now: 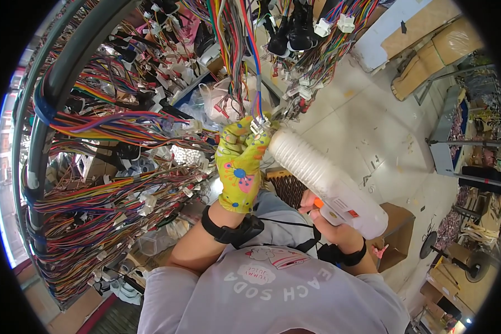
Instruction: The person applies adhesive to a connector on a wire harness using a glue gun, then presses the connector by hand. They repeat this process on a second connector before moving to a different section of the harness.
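My left hand (pixel 240 161), in a yellow glove with a flower print, is closed on a white wire connector (pixel 258 126). Red, blue and grey wires (pixel 255 61) run up from that connector. In my right hand (pixel 334 225) is a bulky white glue gun (pixel 328 183) with a ribbed front barrel, a red switch and an orange trigger (pixel 318 202). Its front end is right beside the connector at my gloved fingertips; whether they touch cannot be made out. The fingers of my right hand wrap round the handle, partly hidden under the body.
Thick bundles of coloured wires (pixel 122 125) hang on a dark metal rack frame (pixel 33 183) at the left. More wire bundles with white connectors (pixel 339 33) hang ahead. An open cardboard box (pixel 398 228) stands on the tiled floor at the right, with metal shelving (pixel 467 143) beyond.
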